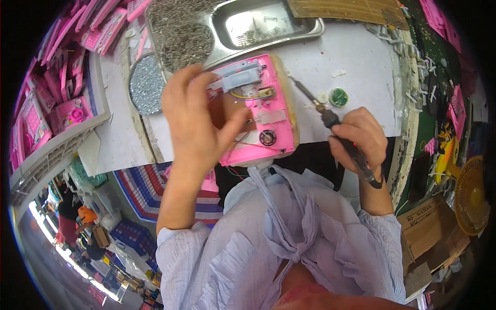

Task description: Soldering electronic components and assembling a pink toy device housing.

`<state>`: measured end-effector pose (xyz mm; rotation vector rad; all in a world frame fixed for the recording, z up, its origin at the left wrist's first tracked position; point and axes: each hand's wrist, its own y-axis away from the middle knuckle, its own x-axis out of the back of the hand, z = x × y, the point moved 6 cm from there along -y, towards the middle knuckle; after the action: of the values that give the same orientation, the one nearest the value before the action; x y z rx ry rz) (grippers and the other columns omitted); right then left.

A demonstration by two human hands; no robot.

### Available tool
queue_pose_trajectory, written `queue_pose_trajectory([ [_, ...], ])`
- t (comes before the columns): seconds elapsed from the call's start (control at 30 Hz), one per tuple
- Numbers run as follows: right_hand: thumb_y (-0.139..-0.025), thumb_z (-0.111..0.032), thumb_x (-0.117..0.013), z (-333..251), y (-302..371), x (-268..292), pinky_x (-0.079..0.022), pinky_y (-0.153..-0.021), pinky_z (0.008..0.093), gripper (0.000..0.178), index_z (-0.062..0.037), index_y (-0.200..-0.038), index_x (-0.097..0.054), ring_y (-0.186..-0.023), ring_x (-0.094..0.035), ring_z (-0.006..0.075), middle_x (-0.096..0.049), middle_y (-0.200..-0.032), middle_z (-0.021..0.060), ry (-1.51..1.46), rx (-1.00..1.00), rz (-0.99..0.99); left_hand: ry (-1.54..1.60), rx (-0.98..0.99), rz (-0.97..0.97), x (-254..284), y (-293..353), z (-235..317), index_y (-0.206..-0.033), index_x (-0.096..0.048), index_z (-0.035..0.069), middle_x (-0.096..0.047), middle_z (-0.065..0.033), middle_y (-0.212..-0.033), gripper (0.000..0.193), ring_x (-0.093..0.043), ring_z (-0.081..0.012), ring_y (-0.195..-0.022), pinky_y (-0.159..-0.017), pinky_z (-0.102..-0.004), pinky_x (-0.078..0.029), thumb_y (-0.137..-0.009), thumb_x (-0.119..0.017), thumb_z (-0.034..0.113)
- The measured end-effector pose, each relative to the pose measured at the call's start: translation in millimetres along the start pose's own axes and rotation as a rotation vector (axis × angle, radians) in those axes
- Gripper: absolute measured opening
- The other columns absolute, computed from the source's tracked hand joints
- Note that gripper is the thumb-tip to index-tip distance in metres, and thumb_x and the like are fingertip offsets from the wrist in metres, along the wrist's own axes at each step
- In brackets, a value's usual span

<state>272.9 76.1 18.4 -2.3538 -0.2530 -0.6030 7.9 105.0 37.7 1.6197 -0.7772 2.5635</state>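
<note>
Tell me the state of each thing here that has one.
Pink housing: open, inner parts exposed.
Left hand: over the housing, fingers bent; grip unclear.
Right hand: closed around the black-handled tool.
Black-handled tool: held, tip toward the picture's upper left.
Metal tray: left side heaped with metal pieces, right holding few.
Round dish: filled with silvery pieces.
Yellow fan: spinning unclear.

The toy casing is smooth, glossy pink plastic; its battery box is matt grey plastic. The soldering iron pairs a metal shaft with a dark plastic handle. Shiny, smooth metal forms the tray, heaped with rough-looking metal screws. The surface is matt white. The blouse is crinkled cloth, the carton matt cardboard.
</note>
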Motion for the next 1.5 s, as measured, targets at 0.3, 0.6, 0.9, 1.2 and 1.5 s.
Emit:
queue_pose_trajectory([
  [0.3,-0.068,0.006,-0.081,-2,-16,-3,-0.049,-0.059,0.0352,0.038,0.0005,-0.103,-0.069,-0.066,-0.061,0.0277,-0.064,-0.077,0.0108,-0.046,0.053,0.034,-0.159,0.137,-0.315,16,34,-30,-0.092,-0.07,0.005,-0.063,-0.01,-0.084,0.013,-0.064,-0.0315,-0.076,-0.068,-0.0425,-0.052,-0.087,-0.076,0.015],
  [0.6,-0.08,0.004,-0.077,-8,-25,-11,-0.047,-0.064,0.0363,0.032,0.0017,-0.109,-0.064,-0.07,-0.058,0.0264,-0.063,-0.077,0.0127,-0.049,0.046,-0.013,0.055,0.46,-0.421,10,42,-46,-0.092,-0.071,0.002,-0.071,-0.0127,-0.089,0.014,-0.066,-0.0258,-0.069,-0.061,-0.0372,-0.051,-0.092,-0.074,0.016],
  [0.9,-0.076,0.004,-0.08,1,-32,-33,-0.053,-0.069,0.0338,0.042,0.0006,-0.117,-0.069,-0.076,-0.068,0.0256,-0.07,-0.086,0.0134,-0.24,-0.202,0.055,0.69,0.367,0.133,-4,20,-33,-0.096,-0.069,-0.004,-0.075,-0.0126,-0.098,0.005,-0.071,-0.012,-0.08,-0.069,-0.0241,-0.058,-0.092,-0.072,-0.003],
  [1.2,-0.087,0.004,-0.073,-1,-80,-95,-0.056,-0.082,0.0298,0.045,-0.0038,-0.13,-0.064,-0.094,-0.069,0.0189,-0.069,-0.108,0.0115,-0.485,-0.358,0.013,1.327,0.715,0.008,-39,27,-32,-0.107,-0.067,-0.006,-0.074,-0.0106,-0.094,0.013,-0.073,-0.0124,-0.082,-0.075,-0.0239,-0.061,-0.096,-0.072,0.0],
  [1.5,-0.084,0.005,-0.072,-5,-88,-106,-0.055,-0.079,0.0341,0.042,-0.0079,-0.124,-0.067,-0.09,-0.069,0.0272,-0.069,-0.104,0.0111,-0.331,-0.228,0.058,0.741,0.401,0.035,-17,18,-30,-0.097,-0.073,-0.002,-0.072,-0.0076,-0.086,0.008,-0.068,-0.0157,-0.073,-0.066,-0.0274,-0.054,-0.092,-0.075,0.004],
])
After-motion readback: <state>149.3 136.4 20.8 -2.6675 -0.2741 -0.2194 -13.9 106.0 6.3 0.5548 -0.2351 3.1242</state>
